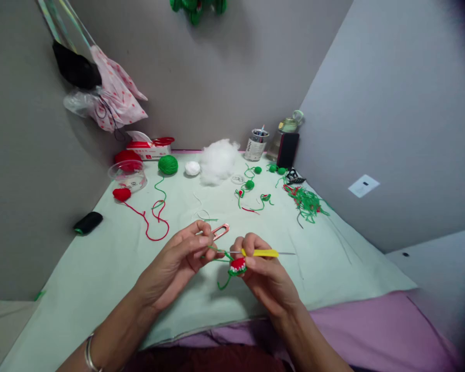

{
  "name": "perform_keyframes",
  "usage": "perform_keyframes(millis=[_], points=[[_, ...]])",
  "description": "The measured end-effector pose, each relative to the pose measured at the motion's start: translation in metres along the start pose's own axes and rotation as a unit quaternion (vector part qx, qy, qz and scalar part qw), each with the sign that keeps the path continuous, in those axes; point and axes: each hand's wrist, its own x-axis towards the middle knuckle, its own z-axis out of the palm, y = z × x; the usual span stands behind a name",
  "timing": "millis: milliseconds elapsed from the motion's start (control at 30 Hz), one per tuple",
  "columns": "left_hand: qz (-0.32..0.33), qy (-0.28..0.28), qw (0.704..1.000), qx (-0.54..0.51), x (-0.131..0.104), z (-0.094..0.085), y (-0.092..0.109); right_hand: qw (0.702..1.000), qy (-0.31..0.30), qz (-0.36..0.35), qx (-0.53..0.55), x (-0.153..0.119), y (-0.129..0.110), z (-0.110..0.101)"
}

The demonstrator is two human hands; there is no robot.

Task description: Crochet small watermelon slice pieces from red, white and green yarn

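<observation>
My right hand [267,268] grips a crochet hook [263,253] with a yellow handle and thin metal shaft. The same fingers pinch a small crocheted piece [238,266], red with a white line and green edge, and a green yarn tail [225,283] hangs below it. Opposite, my left hand [189,253] has its fingers closed on green yarn [217,259] that runs to the piece, close to the hook's left tip. Just beyond the left fingertips shows a small copper-coloured tool [221,231] with a slot; part of it is hidden.
Red yarn [122,194], a green yarn ball [168,165], a white ball [192,168] and stuffing [219,161] lie on the pale cloth [101,268]. Small green pieces [249,185] and tangled scraps [309,203] are right. A can [256,145], bottle [289,126] and phone [288,150] stand behind.
</observation>
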Motion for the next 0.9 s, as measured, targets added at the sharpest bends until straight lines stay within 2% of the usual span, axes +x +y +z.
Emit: perform_keyframes(millis=[100,167,267,300,400,467,500,533,633,667,733,767,800,900], points=[[-0.010,0.005,1.000,0.023,0.003,-0.003,0.006,1.000,-0.012,0.010,0.018,0.001,0.001,0.003],[0.037,0.020,0.990,0.133,0.007,-0.009,0.007,1.000,-0.013,0.009,0.019,0.003,0.001,0.003],[0.156,0.088,0.926,0.333,0.011,-0.017,0.010,1.000,0.006,0.021,-0.004,0.006,0.001,0.001],[0.161,0.100,0.921,0.340,0.012,-0.019,0.011,1.000,0.015,0.026,-0.008,0.006,0.000,0.001],[0.099,0.086,0.957,0.259,0.012,-0.020,0.017,0.999,0.035,0.019,-0.001,0.008,-0.003,-0.001],[0.084,0.086,0.953,0.280,0.012,-0.021,0.020,0.999,0.042,0.005,-0.003,0.008,-0.005,-0.001],[0.105,0.105,0.927,0.343,0.013,-0.023,0.021,0.999,0.044,0.003,-0.010,0.008,-0.005,-0.002],[0.136,0.131,0.885,0.426,0.014,-0.026,0.022,0.999,0.046,0.006,-0.018,0.009,-0.005,-0.002],[0.221,0.182,0.723,0.628,0.016,-0.037,0.025,0.997,0.065,0.018,-0.032,0.010,-0.006,-0.003],[0.247,0.189,0.682,0.663,0.015,-0.041,0.025,0.996,0.077,0.017,-0.032,0.010,-0.006,-0.003],[0.304,0.189,0.633,0.686,0.012,-0.043,0.024,0.994,0.105,0.003,-0.039,0.010,-0.007,-0.004],[0.333,0.187,0.625,0.681,0.009,-0.041,0.022,0.992,0.116,-0.006,-0.048,0.010,-0.007,-0.004],[0.358,0.179,0.631,0.665,0.005,-0.037,0.019,0.990,0.123,-0.014,-0.060,0.009,-0.007,-0.004],[0.375,0.135,0.695,0.599,-0.004,-0.019,0.001,0.987,0.124,-0.034,-0.092,0.009,-0.004,-0.004]])
